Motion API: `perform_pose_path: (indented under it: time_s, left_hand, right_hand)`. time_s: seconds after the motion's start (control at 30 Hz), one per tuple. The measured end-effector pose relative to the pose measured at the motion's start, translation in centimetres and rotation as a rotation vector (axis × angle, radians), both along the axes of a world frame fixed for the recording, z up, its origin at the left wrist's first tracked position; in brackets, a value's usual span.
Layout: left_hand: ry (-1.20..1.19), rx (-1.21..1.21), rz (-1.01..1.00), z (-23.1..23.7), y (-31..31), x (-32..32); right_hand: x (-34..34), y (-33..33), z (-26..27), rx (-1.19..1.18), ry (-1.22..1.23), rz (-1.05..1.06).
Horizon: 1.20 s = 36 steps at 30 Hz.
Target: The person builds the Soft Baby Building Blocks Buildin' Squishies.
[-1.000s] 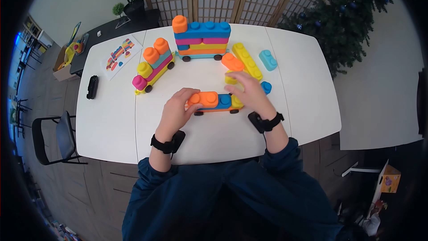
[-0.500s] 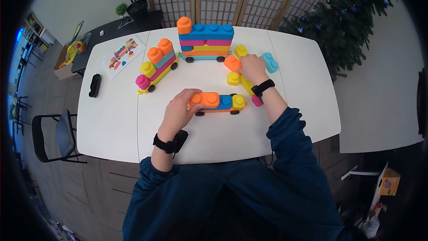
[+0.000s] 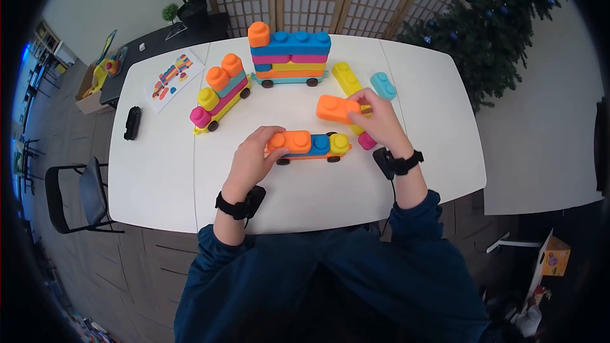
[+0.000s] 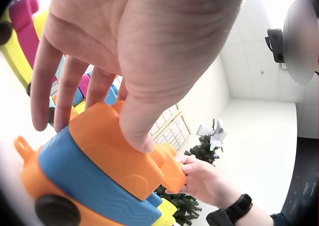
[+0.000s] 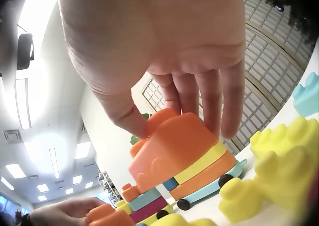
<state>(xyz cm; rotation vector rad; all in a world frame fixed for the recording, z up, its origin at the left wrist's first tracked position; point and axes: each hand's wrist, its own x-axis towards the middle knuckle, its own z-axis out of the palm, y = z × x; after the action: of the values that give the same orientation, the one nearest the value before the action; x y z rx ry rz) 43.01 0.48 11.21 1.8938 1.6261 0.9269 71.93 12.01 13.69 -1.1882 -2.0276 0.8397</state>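
My left hand [image 3: 250, 154] grips an orange two-stud block [image 3: 296, 141] at the left end of a low toy wagon. The wagon has an orange wheeled base, a blue layer [image 4: 94, 173], a blue stud and a yellow block [image 3: 339, 144] at its right end. Held between the thumb and fingers of my right hand [image 3: 381, 121] is another orange block [image 3: 335, 108], raised off the table behind the wagon's right end. In the right wrist view a small yellow block [image 5: 240, 200] stands below that hand; the held block hides it in the head view.
A tall wagon [image 3: 291, 57] stands at the back, linked to a yellow-based wagon [image 3: 222, 98] on the left. Long yellow blocks [image 3: 345, 77], a teal block [image 3: 383, 86] and a magenta block [image 3: 366, 141] lie at right. A picture sheet [image 3: 175, 82] and black object [image 3: 132, 123] lie left.
My right hand left the wagon's yellow end, reached to the loose orange block, took hold of it and brought it closer to me. The left hand stays on the wagon.
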Motion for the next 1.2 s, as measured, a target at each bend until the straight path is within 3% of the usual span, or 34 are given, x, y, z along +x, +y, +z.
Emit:
perform_pose_path:
  time_s: [0.17,0.47,0.53,0.83,1.2]
  left_hand:
    - [-0.043,-0.006,-0.007,-0.3,0.0,0.0]
    - [-0.1,-0.013,-0.014,0.3,-0.1,0.2]
    - [-0.112,-0.022,-0.012,0.3,-0.1,0.3]
    - [-0.059,-0.003,-0.026,0.5,0.0,0.1]
    - [-0.167,-0.03,-0.021,0.1,-0.1,0.0]
  right_hand:
    - [0.9,-3.8,-1.1,-0.23,0.164,-0.006]
    - [0.1,-5.3,-3.2,-0.152,0.154,0.169]
    - [-0.5,-5.4,-3.6,-0.008,0.12,0.235]
    - [-0.9,-5.5,-3.7,0.003,0.058,0.277]
    - [-1.2,-5.8,-4.2,0.031,0.122,0.249]
